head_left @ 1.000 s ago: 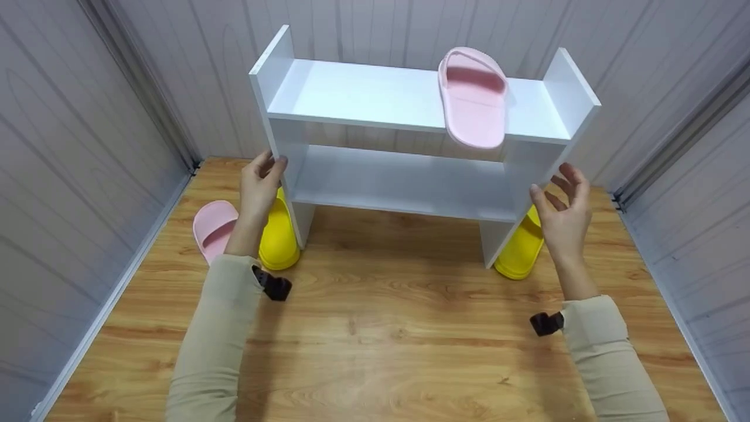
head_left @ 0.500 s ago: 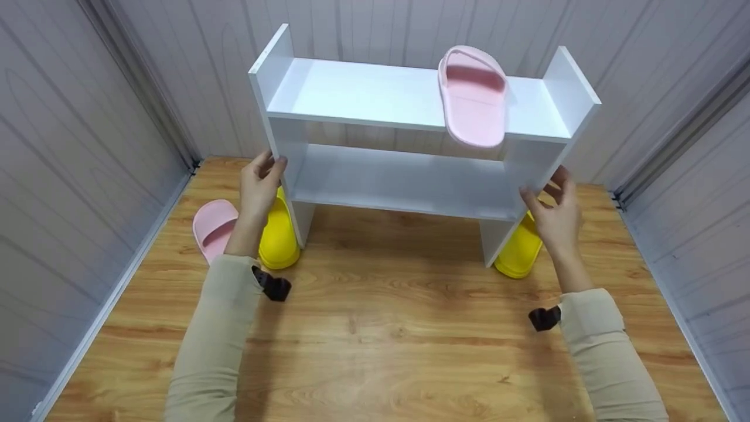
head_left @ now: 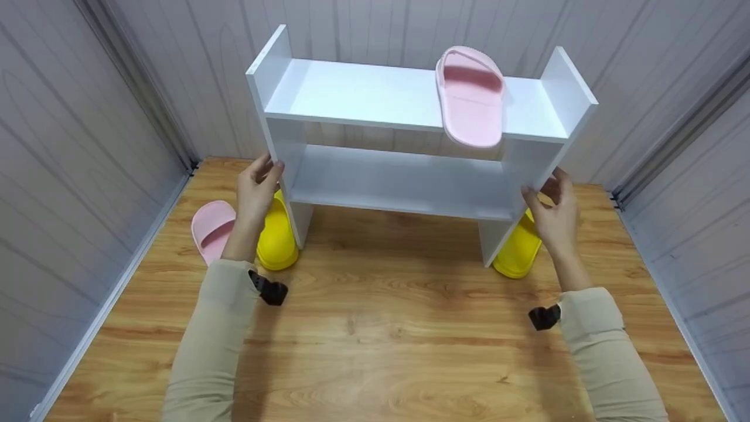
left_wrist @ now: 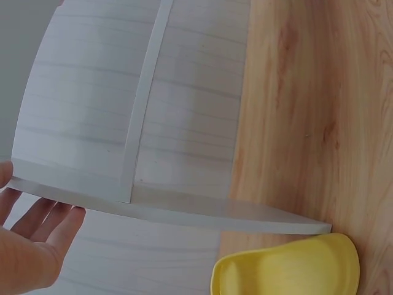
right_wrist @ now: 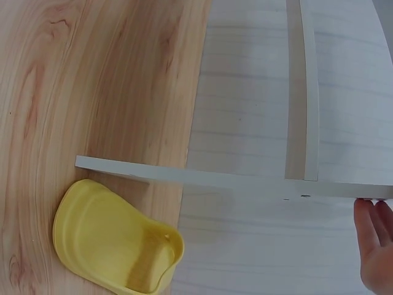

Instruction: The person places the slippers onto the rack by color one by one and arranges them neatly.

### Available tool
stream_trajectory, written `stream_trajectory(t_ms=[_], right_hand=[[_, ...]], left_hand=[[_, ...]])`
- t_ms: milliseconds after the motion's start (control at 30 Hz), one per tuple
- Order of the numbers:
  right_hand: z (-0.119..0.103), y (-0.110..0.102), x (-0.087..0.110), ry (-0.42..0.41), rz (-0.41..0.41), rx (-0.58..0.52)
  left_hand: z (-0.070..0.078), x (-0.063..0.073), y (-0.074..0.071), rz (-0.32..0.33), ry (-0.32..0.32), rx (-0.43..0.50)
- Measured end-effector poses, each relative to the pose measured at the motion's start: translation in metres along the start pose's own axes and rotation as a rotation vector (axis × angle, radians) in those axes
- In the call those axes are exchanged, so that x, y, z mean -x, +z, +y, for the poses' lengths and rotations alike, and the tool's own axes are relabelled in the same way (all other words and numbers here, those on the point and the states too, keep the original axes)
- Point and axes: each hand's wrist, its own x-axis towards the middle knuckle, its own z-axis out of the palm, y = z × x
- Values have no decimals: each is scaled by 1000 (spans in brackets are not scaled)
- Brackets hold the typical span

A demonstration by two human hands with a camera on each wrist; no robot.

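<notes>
Here | shelf (head_left: 398, 181) upright, long axis crosswise | left hand (head_left: 254, 192), right hand (head_left: 556, 220) grip it

Lit from above, softly shadowed

The upper shelf (head_left: 363, 92), higher than the left fingers (head_left: 258, 168) and right fingers (head_left: 565, 181), is brightest; the lower shelf (head_left: 398, 183), between them, lies in grey shade. Soft shadows darken the floor (head_left: 375, 328) below. Both wrist views look dimmer, washed out, bending lines above the fingers.

Pink slipper (head_left: 471, 111) upper right, second slipper (head_left: 211, 223) at left; I see yellow clogs (head_left: 277, 240) either side of centre, wooden floor (head_left: 375, 351) below, panelled wall (head_left: 363, 29) top.
</notes>
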Motion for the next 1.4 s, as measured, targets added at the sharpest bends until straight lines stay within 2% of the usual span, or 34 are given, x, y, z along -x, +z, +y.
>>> stream_trajectory(t_ms=[233, 467, 633, 833, 933, 1033, 1267, 1400], right_hand=[[0, -1, -1, 4, -13, 17], [0, -2, -2, 13, -16, 10], [-9, -2, 1, 9, -26, -17], [-27, -1, 8, -15, -31, -32], [-30, -1, 9, -11, -33, -24], [-30, -1, 9, -7, -32, -22], [-30, -1, 8, 24, -30, -2], [-31, -1, 8, 24, -25, -1]], left_hand=[[-7, 3, -9, 13, -30, 19], [-7, 15, -19, 106, -50, -19], [-25, 14, -30, 200, -61, -55], [-54, 13, -44, 347, -59, -188], [-65, 16, -50, 429, -109, -232], [-75, 21, -56, 493, -158, -224], [-95, 28, -68, 611, -268, -210], [-103, 33, -73, 647, -355, -189]])
